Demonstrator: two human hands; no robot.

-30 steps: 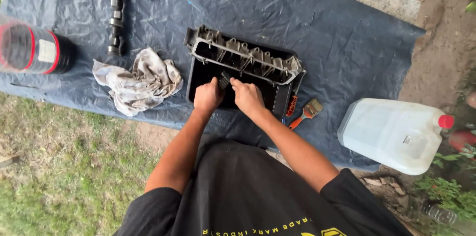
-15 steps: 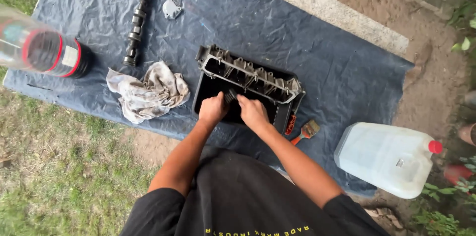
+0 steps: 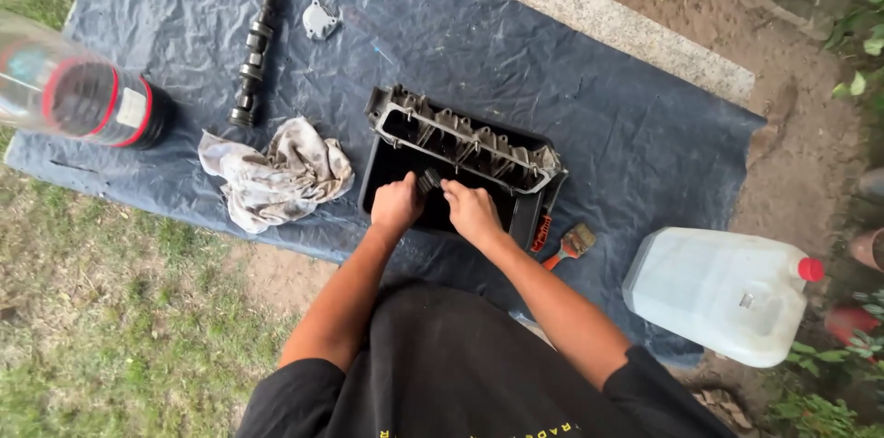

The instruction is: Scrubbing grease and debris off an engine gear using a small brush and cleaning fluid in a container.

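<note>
Black cotton of the person's shirt is filling the bottom of the view, and two bare forearms are reaching away from it over a patch of bare soil. The left hand (image 3: 396,205) and the right hand (image 3: 472,213) are meeting over a shallow black plastic tray (image 3: 382,182), both curled narrow around a small dark object (image 3: 429,182) pinched between them; what that object is cannot be told. A grey metal engine cylinder head (image 3: 465,140) is lying across the far part of the tray, its open side facing up.

Just right of the tray, a small paintbrush with an orange handle (image 3: 569,245) is lying on the dark blue plastic tarp (image 3: 626,134) that is covering the ground beneath all of this. Further right, a translucent white plastic jerrycan with a red cap (image 3: 723,292) is lying on its side at the tarp's edge. Left of the tray, a crumpled, stained white rag (image 3: 274,173) is sitting on the tarp.

Beyond the rag, a long dark metal camshaft (image 3: 257,37) is stretching away, with a small pale metal cover plate (image 3: 319,20) near it. At the left edge, a clear plastic bottle with a red label band (image 3: 83,97) is lying blurred. Grass (image 3: 101,309) is bordering the tarp on the near left, a pale concrete kerb (image 3: 589,19) is running along its far side, and brown dirt (image 3: 764,70) with green plants is lying beyond.
</note>
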